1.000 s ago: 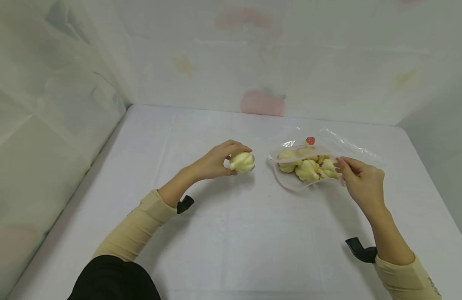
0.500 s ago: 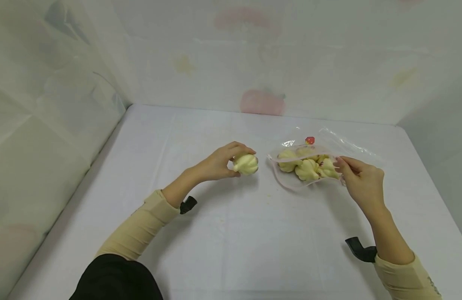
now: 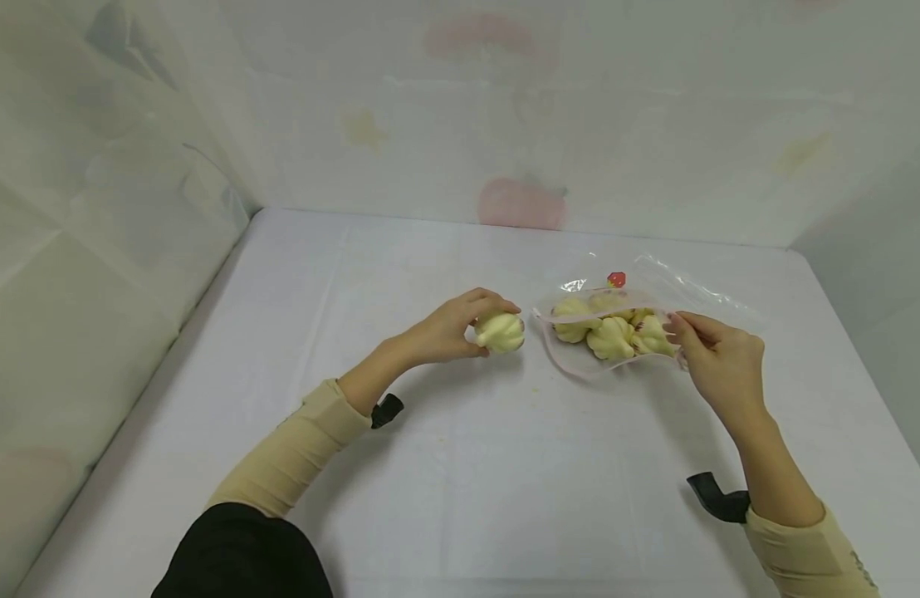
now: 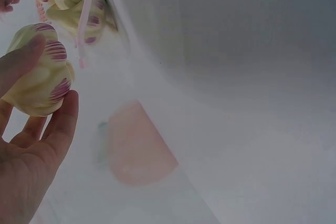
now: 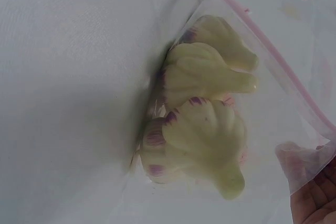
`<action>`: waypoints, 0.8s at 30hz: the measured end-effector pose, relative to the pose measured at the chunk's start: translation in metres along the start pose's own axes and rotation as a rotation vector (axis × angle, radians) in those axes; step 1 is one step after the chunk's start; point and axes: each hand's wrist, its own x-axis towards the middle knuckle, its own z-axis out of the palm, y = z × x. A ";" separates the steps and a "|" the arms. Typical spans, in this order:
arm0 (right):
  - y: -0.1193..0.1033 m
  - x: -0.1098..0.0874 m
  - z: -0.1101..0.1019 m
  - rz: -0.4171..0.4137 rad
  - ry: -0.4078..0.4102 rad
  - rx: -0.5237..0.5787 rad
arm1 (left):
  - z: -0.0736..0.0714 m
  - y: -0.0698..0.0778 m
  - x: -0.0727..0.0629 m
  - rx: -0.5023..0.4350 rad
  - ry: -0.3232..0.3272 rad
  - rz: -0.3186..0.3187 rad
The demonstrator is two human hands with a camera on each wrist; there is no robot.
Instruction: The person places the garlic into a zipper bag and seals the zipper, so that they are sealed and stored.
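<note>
My left hand grips a garlic bulb between thumb and fingers, above the table and just left of the bag. The left wrist view shows purple streaks on this pale yellow bulb. A clear zip bag with a pink seal lies on its side, its mouth parted toward me. Several garlic bulbs are inside it. My right hand pinches the right end of the bag's mouth. In the right wrist view the pink seal runs down to the right hand, partly seen through the plastic.
A white cloth covers the table. Behind it rises a pale curtain with faded fruit prints, and another sheet hangs along the left edge. A black mount sticks out from the right wrist.
My left hand has moved to the right with the garlic bulb, closer to the bag's mouth. The right hand and the bag have stayed in place.
</note>
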 end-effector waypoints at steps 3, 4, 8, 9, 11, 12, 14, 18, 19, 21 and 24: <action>0.001 0.000 0.000 -0.008 0.003 -0.002 | 0.003 -0.001 0.001 0.002 -0.010 -0.014; 0.001 0.000 0.000 -0.010 0.004 -0.003 | 0.003 -0.001 0.001 -0.001 -0.012 -0.015; 0.001 0.000 0.000 -0.014 0.004 -0.010 | 0.006 0.000 0.003 -0.005 -0.021 -0.009; 0.001 0.000 0.000 -0.012 0.004 -0.012 | 0.007 0.000 0.003 -0.008 -0.023 -0.006; 0.001 0.000 0.000 -0.007 0.002 -0.015 | 0.008 0.000 0.004 -0.013 -0.028 -0.006; 0.001 0.000 0.000 -0.004 0.001 -0.015 | 0.009 0.000 0.005 -0.018 -0.032 -0.006; 0.001 0.000 0.000 0.001 -0.001 -0.014 | 0.012 -0.001 0.006 -0.024 -0.038 -0.007; 0.001 0.000 0.000 0.009 -0.003 -0.004 | 0.016 -0.003 0.008 -0.027 -0.049 -0.013; 0.001 0.000 0.000 0.011 -0.003 -0.002 | 0.016 -0.003 0.008 -0.026 -0.050 -0.015; 0.001 -0.001 0.000 0.011 -0.003 0.004 | 0.018 -0.003 0.009 -0.025 -0.050 -0.020; 0.000 -0.001 0.000 0.003 0.001 0.010 | 0.019 -0.002 0.009 -0.024 -0.049 -0.022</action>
